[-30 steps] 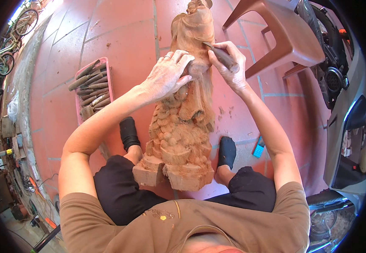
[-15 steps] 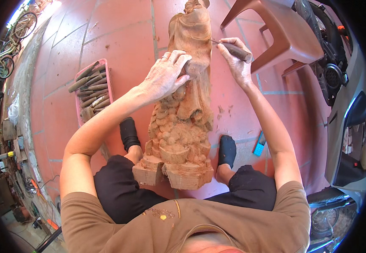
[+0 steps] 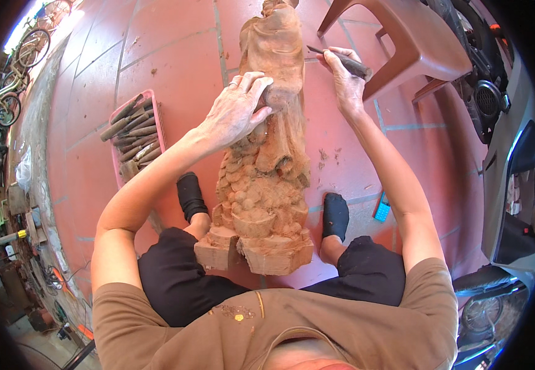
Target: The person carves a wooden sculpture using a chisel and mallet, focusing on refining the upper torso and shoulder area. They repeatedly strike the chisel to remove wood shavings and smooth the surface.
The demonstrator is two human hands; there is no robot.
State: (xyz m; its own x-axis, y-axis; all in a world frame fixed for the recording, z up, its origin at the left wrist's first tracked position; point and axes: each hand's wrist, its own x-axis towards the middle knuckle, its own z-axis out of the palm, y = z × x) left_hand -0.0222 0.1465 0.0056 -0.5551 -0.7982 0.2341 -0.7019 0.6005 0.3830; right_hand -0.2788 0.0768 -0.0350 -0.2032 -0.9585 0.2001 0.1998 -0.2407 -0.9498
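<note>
Between my legs lies a long carved wooden statue (image 3: 256,161), reddish brown and dusty. Drapery folds show on its far part, rounded lumpy shapes lower down, and a blocky base sits nearest me. My left hand (image 3: 236,110) grips the statue's left side about midway, fingers bent over it and thumb apart. To the right of the statue, my right hand (image 3: 348,83) holds a carving chisel (image 3: 352,65) with a dark, thick handle. The chisel's thin blade points left toward the statue, apart from its surface.
A pink basket (image 3: 161,126) full of wooden-handled tools stands left on the tiled floor (image 3: 175,55). At right are a brown plastic chair (image 3: 418,46), a blue phone-like object (image 3: 382,208) and a grey motorbike (image 3: 507,185). Bicycles (image 3: 33,48) and clutter line the far left.
My right hand has drawn the chisel's tip back from the statue's right edge and tilted it upward. My left hand keeps its place on the statue. The whole view has shifted slightly.
</note>
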